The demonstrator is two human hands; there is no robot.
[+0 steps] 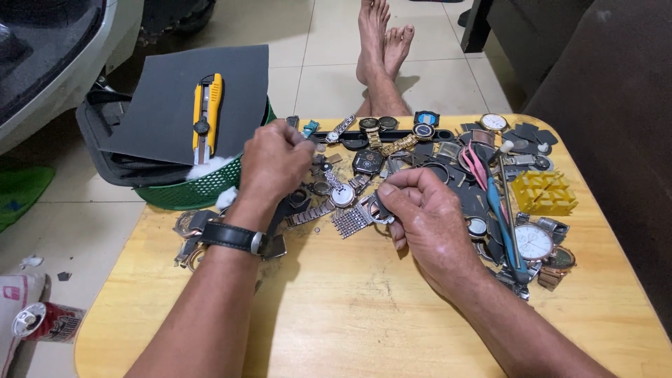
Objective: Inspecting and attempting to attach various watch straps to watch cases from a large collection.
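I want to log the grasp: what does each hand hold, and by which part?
The right hand pinches a watch by its round case; the metal mesh band hangs free. The left hand is closed; what it holds cannot be told.

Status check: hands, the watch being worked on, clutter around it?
Right hand pinching silver mesh-band watch. Left hand raised, closed; contents hidden. Loose watches crowd wooden table; yellow block off right.
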